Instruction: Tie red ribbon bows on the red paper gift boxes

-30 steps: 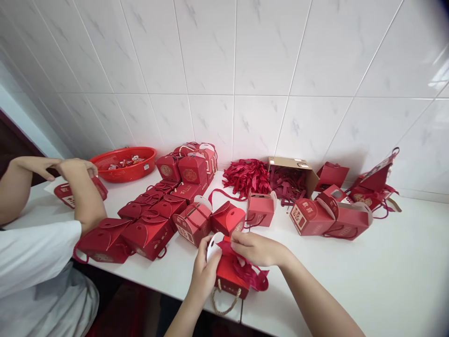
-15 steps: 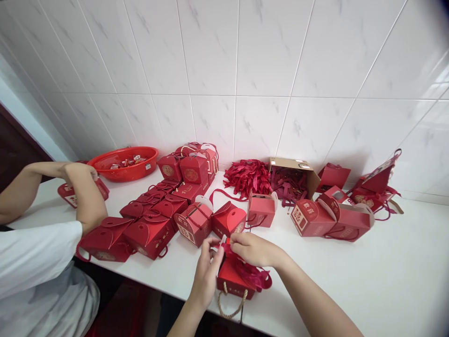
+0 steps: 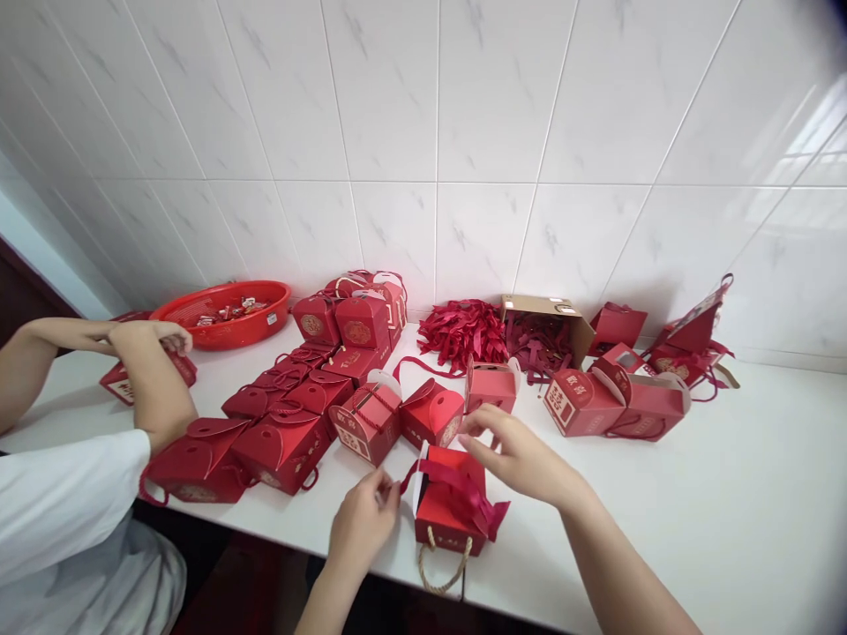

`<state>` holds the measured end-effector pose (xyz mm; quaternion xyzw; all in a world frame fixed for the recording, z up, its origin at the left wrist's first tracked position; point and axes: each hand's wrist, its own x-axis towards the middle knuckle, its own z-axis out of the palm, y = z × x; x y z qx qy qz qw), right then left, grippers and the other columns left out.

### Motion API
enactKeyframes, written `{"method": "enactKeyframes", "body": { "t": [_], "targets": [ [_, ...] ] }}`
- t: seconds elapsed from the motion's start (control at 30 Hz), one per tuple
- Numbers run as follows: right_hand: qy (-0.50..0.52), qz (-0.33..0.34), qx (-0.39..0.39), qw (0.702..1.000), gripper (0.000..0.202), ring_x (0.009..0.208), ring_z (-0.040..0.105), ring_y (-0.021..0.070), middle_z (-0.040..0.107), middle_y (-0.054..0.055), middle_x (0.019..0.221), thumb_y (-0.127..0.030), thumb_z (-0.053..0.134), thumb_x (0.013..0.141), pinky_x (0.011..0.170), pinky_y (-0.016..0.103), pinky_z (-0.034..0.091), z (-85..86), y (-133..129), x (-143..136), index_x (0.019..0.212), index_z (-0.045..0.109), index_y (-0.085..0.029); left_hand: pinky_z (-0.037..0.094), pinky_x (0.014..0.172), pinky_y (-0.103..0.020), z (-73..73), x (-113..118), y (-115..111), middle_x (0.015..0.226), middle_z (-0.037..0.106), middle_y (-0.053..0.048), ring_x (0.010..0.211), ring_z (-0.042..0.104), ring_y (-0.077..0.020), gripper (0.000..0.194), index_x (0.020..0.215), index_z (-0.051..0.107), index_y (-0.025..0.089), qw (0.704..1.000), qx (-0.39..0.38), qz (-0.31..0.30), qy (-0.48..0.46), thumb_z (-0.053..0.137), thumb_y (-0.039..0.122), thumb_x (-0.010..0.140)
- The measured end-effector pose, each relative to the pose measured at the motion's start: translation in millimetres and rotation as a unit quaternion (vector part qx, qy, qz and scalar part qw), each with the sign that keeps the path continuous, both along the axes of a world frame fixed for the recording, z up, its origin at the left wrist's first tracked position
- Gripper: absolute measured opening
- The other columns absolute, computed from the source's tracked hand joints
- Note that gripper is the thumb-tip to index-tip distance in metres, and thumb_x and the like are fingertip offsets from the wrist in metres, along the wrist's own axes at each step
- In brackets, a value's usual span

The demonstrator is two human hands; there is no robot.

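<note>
In front of me stands a red gift box (image 3: 445, 531) with a twisted rope handle (image 3: 445, 589) hanging down its near side. A dark red ribbon (image 3: 456, 478) lies across its top, and a loose bunch of it droops over the right side. At the box's left side my left hand (image 3: 365, 513) is closed, pinching the ribbon's left end. My right hand (image 3: 520, 454) hovers beyond the box's far right corner, its fingers parted and nothing visible in them.
Several closed red boxes (image 3: 281, 445) fill the left. Behind lie a ribbon pile (image 3: 461, 337) and a cardboard carton (image 3: 546, 304) of ribbons. Other boxes (image 3: 582, 403) stand to the right. At far left, a co-worker's arms (image 3: 149, 370) reach over a box near a red basin (image 3: 248, 333).
My hands have moved apart: the left to the left with the ribbon end, the right up and away from the box. The ribbon now stretches across the box top.
</note>
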<state>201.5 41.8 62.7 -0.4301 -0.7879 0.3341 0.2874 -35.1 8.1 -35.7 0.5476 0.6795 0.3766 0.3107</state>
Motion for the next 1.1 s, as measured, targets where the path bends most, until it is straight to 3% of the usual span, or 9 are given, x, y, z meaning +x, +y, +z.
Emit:
{"method": "enactKeyframes", "body": {
  "t": [0.1, 0.2, 0.3, 0.4, 0.57, 0.8, 0.9, 1.03, 1.1],
  "targets": [
    [0.011, -0.070, -0.024, 0.997, 0.023, 0.083, 0.057, 0.0166, 0.063, 0.004, 0.094, -0.040, 0.046, 0.094, 0.068, 0.028, 0.046, -2.3, -22, 28, 0.091, 0.059, -0.021, 0.021, 0.049, -0.025, -6.2, -23, -9, 0.060, 0.048, 0.000, 0.050, 0.036, -0.0151, 0.019, 0.057, 0.045, 0.022, 0.993, -0.022, 0.066, 0.092, 0.058, 0.027, 0.070],
    [0.021, -0.134, -0.059, 0.989, 0.027, 0.087, 0.058, 0.0180, 0.062, 0.004, 0.097, -0.045, 0.044, 0.094, 0.072, 0.029, 0.048, -24.3, -43, 42, 0.093, 0.059, -0.022, 0.034, 0.055, -0.026, -5.8, -28, -7, 0.072, 0.056, -0.002, 0.063, 0.051, -0.0191, 0.015, 0.067, 0.049, 0.023, 0.989, 0.052, 0.069, 0.120, 0.057, 0.033, 0.075],
    [0.040, -0.148, -0.066, 0.986, 0.027, 0.096, 0.057, 0.0197, 0.060, 0.006, 0.105, -0.046, 0.045, 0.093, 0.084, 0.033, 0.048, -53.1, -55, 35, 0.100, 0.057, -0.023, 0.044, 0.074, -0.029, 0.6, -12, 4, 0.084, 0.061, -0.003, 0.084, 0.059, -0.0216, 0.025, 0.080, 0.053, 0.023, 0.994, 0.100, -0.002, -0.040, 0.053, 0.048, 0.082],
    [0.054, -0.141, -0.068, 0.986, 0.026, 0.096, 0.057, 0.0205, 0.058, 0.006, 0.104, -0.046, 0.049, 0.091, 0.088, 0.035, 0.046, -75.4, -57, 16, 0.097, 0.056, -0.022, 0.044, 0.072, -0.027, 5.7, 14, 15, 0.082, 0.058, -0.001, 0.079, 0.057, -0.0181, 0.032, 0.084, 0.051, 0.022, 0.980, 0.059, -0.094, -0.163, 0.044, 0.054, 0.087],
    [0.162, -0.127, -0.139, 0.969, 0.042, 0.071, 0.049, 0.0154, 0.050, 0.001, 0.075, -0.056, 0.049, 0.088, 0.069, 0.029, 0.042, -95.7, -51, 0, 0.069, 0.045, -0.019, 0.041, 0.063, -0.023, 1.1, 33, 19, 0.071, 0.048, 0.003, 0.065, 0.048, -0.0135, 0.036, 0.075, 0.047, 0.021, 0.973, 0.026, -0.145, -0.177, 0.053, 0.055, 0.083],
    [0.300, -0.167, -0.243, 0.907, 0.050, 0.045, 0.012, 0.0066, 0.013, -0.012, 0.052, -0.066, 0.051, 0.082, 0.045, 0.022, 0.020, -111.8, -43, 34, 0.068, 0.029, -0.023, 0.031, 0.052, -0.023, -4.9, 6, 20, 0.053, 0.027, 0.006, 0.052, 0.032, -0.0103, 0.055, 0.051, 0.033, 0.020, 0.980, -0.008, -0.126, -0.154, 0.062, 0.061, 0.072],
    [0.271, -0.200, -0.228, 0.914, 0.049, 0.045, 0.017, 0.0065, 0.021, -0.010, 0.053, -0.064, 0.057, 0.079, 0.045, 0.022, 0.018, -115.1, -41, 42, 0.067, 0.034, -0.022, 0.034, 0.052, -0.023, -9.4, 0, 23, 0.052, 0.032, 0.006, 0.052, 0.036, -0.0109, 0.052, 0.051, 0.039, 0.019, 0.984, -0.010, -0.114, -0.140, 0.066, 0.061, 0.068],
    [0.228, -0.293, -0.139, 0.918, 0.044, 0.067, 0.046, 0.0155, 0.048, 0.000, 0.073, -0.062, 0.060, 0.077, 0.058, 0.026, 0.037, -113.4, -47, 45, 0.076, 0.049, -0.020, 0.044, 0.066, -0.027, -17.4, -8, 22, 0.074, 0.057, -0.002, 0.072, 0.055, -0.0192, 0.044, 0.075, 0.057, 0.019, 0.991, 0.027, -0.052, -0.120, 0.067, 0.061, 0.066],
    [0.208, -0.332, -0.101, 0.914, 0.045, 0.076, 0.048, 0.0186, 0.050, 0.003, 0.079, -0.064, 0.058, 0.078, 0.066, 0.029, 0.039, -110.2, -55, 46, 0.074, 0.052, -0.020, 0.045, 0.072, -0.029, -17.2, -15, 15, 0.077, 0.059, -0.003, 0.077, 0.056, -0.0217, 0.044, 0.074, 0.058, 0.020, 0.994, 0.036, -0.023, -0.100, 0.063, 0.063, 0.069]
  ]
}}
